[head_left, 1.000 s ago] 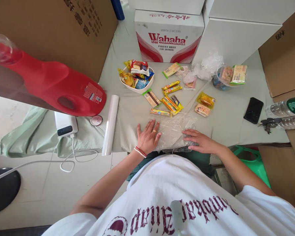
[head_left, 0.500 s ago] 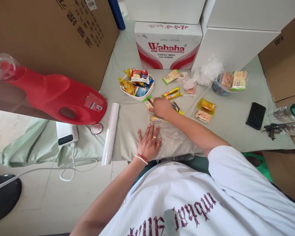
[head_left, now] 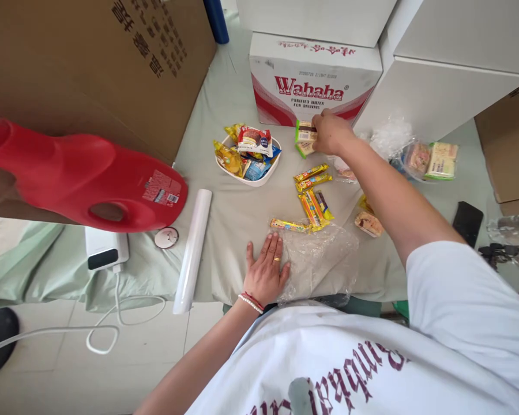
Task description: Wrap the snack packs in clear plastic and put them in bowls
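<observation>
Now | right hand (head_left: 332, 132): grip pinching green-ended packet (head_left: 306, 133) | packet shifted toward carton (head_left: 315, 86) | left hand (head_left: 264, 278) spread flat

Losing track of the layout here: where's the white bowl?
In the head view, the white bowl sits just left of centre, below the left end of the Wahaha box and left of the right hand.

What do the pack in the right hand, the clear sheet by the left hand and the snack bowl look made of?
Pack: probably plastic film, judging by its printed face and green edging. Sheet: thin, glossy, likely plastic; see-through with bright creases. Bowl: smooth and white with an even rim, likely plastic, possibly ceramic.
</observation>
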Tool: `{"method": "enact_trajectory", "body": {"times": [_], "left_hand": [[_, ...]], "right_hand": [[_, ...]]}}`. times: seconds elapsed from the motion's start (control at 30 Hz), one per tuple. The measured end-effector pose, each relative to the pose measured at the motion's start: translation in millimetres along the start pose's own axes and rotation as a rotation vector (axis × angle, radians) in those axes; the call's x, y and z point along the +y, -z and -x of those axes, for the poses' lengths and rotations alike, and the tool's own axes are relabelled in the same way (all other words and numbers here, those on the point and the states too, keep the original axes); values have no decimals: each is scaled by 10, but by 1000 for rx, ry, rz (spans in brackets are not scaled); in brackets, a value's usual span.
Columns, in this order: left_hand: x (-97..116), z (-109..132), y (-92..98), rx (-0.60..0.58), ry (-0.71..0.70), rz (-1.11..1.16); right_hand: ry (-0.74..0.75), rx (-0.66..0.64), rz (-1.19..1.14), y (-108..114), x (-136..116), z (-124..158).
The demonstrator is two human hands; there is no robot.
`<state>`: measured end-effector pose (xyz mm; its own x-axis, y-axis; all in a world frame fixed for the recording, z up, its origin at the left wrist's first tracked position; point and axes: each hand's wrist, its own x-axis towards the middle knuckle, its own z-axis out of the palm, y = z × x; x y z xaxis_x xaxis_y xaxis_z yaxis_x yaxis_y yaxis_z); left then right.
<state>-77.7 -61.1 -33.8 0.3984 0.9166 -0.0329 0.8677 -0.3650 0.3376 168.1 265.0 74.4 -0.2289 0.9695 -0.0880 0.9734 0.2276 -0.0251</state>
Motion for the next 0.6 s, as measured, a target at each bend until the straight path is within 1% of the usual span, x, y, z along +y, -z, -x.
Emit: {"method": "enact_trajectory", "body": {"times": [0.07,0.13,0.2,0.27,0.33,0.4,0.5,0.6], "left_hand": [[-2,-1,-3,2,4,4],[0,-3,1,-3,12,7],[6,-7,11,-11,17,10],[12,-10,24,-17,19,11],[16,-12,29,-16,19,10],[14,-11,24,-6,17,9],[4,-5,2,15,2,10],[-7,3,-17,28,-16,11]], "right_hand": [[56,-63,13,-127,151,-320],[146,-143,16,-300,190,-554],[194,-165,43,-426,142,-676],[170,-155,81,-435,52,-694],[121,-156,122,-318,-20,-642],[94,-141,156,-122,-30,-564],[33,-74,146,188,72,-462],[-35,-60,78,407,172,-339]]}}
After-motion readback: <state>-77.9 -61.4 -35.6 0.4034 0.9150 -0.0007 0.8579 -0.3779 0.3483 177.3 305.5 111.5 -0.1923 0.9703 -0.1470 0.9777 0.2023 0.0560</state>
